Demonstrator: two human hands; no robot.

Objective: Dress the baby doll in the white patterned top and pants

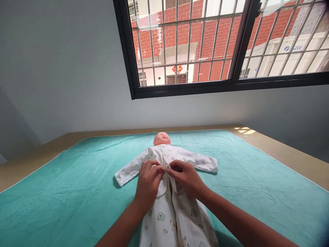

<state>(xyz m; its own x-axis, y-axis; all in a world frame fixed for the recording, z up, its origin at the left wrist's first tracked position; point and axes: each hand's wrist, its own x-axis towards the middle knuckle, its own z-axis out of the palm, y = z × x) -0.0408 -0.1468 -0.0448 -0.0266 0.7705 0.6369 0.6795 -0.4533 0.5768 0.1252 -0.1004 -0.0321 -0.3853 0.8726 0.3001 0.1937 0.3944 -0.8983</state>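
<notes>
A baby doll (162, 138) lies on its back, head away from me. It wears a white baby gown (161, 219) with small printed animals, its sleeves spread to both sides. The gown's front is parted along the middle below the chest. Over the chest, my left hand (150, 180) pinches the left front edge of the gown. Close beside it, my right hand (186, 176) pinches the right front edge, thumb and index finger together. The fingertips of both hands nearly meet at the opening. Whether a tie or a snap sits between them is too small to tell.
A turquoise blanket (77, 192) covers most of a wooden table (290, 157), whose bare edges show left and right. Behind stands a white wall (64, 68) with a dark-framed, barred window (185, 90).
</notes>
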